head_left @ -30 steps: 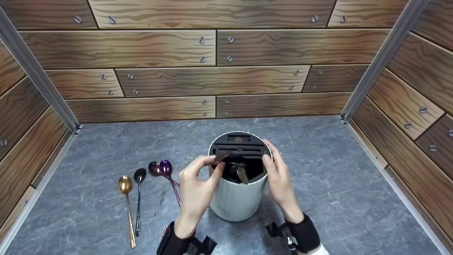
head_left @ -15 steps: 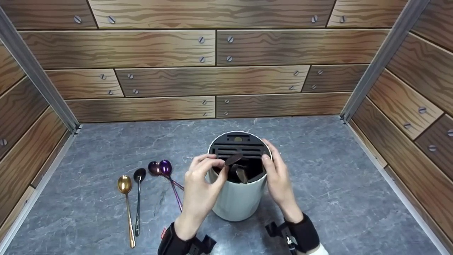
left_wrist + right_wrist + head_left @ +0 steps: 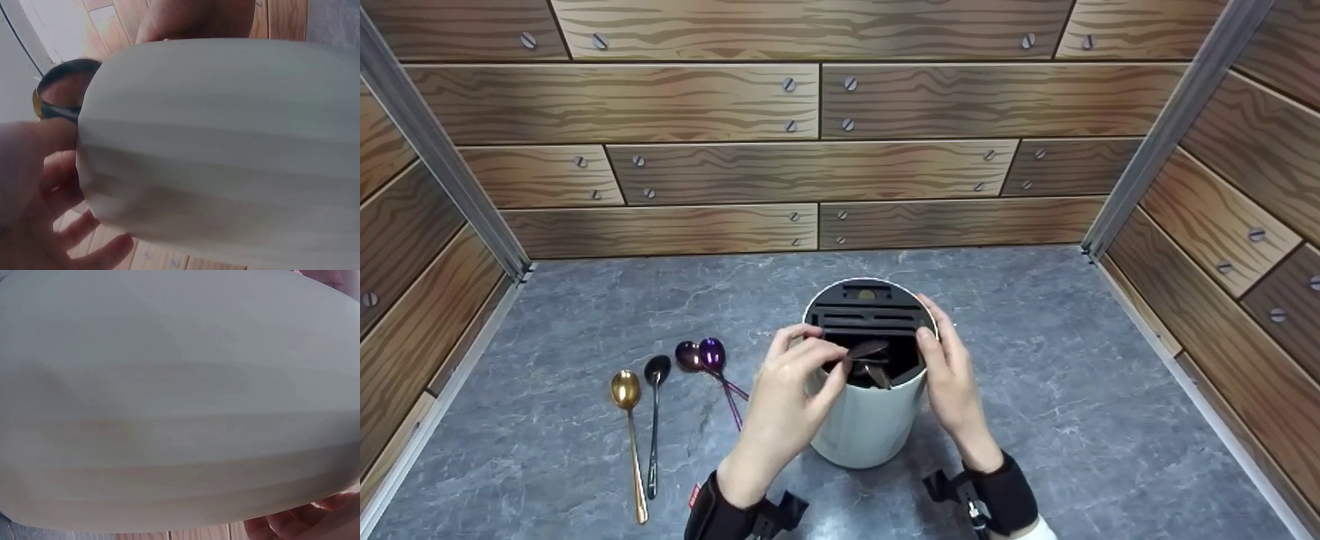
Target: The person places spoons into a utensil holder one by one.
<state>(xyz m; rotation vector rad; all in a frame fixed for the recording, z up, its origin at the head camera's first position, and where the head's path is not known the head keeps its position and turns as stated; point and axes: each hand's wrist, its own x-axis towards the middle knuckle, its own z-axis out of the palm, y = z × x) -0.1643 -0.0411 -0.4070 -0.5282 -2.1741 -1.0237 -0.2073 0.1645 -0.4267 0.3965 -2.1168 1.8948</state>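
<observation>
A pale, white-grey cylindrical utensil holder (image 3: 862, 431) stands upright on the table, its black slotted insert (image 3: 859, 319) showing at the top. My left hand (image 3: 784, 405) pinches a dark spoon (image 3: 870, 349) over the front opening; its handle is hidden. Another spoon (image 3: 881, 376) leans out at the front rim. My right hand (image 3: 954, 386) grips the holder's right side, thumb at the rim and fingers around the outside. In the left wrist view, a dark spoon bowl (image 3: 67, 67) shows above the rim. The holder's ribbed wall (image 3: 180, 394) fills most of the right wrist view.
Left of the holder lie a gold spoon (image 3: 625, 390), a black spoon (image 3: 657, 369) and two crossed purple-toned spoons (image 3: 711, 354), handles toward me. Wood-patterned panels (image 3: 810, 172) enclose the grey marbled table (image 3: 1080, 390) at the back and sides.
My left hand has moved right and slightly inward over the opening, carrying the dark spoon closer to the spoon at the front rim. The right hand and holder stay in place.
</observation>
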